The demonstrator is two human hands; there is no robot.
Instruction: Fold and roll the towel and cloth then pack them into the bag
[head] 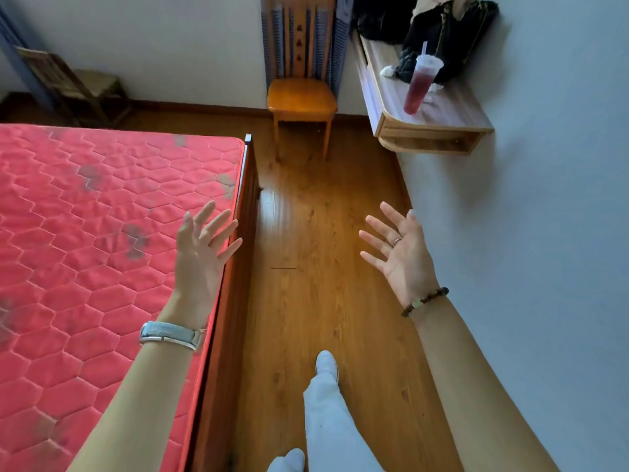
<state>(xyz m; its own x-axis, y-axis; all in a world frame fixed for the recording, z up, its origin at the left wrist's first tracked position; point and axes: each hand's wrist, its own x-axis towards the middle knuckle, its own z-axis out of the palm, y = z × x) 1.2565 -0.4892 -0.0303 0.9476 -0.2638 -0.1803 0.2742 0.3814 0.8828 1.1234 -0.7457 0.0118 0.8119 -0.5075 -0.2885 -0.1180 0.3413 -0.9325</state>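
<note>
- Left hand (204, 247): bare, held over the near edge of the red quilted mattress (85, 216), fingers spread wide and straight; nothing was held. A pale woven wristband (168, 333) was worn.
- Right hand (398, 247): bare, raised well right of the mattress over the glossy wooden plank floor (316, 216), palm shown, fingers fanned wide; nothing was held. A thin ring (396, 240) and a brown bead bracelet (423, 301) were worn.
- Towel and cloth: not seen anywhere in view; their place could not be told. The task was judged not yet begun.
- Bag: not identified with certainty. A heap of black soft goods (442, 32) lay on the wall-mounted wooden shelf (435, 127), beyond the mattress's far right corner; whether a bag was among them could not be told.
- Hazard one: a clear plastic cup of red drink with a straw (420, 85) stood just beside that heap, towards the shelf's front. Were anything pulled from the heap, the cup was judged likely to be tipped and the fabric stained.
- Hazard two: grey patches were noted on the mattress; anything folded there might be soiled, if they were dirt.
- Hazard three: the orange wooden chair (302, 97) stood in the narrow passage beyond the mattress's foot, where it might be knocked.
- Writing, brands, labels: none legible on any item.
</note>
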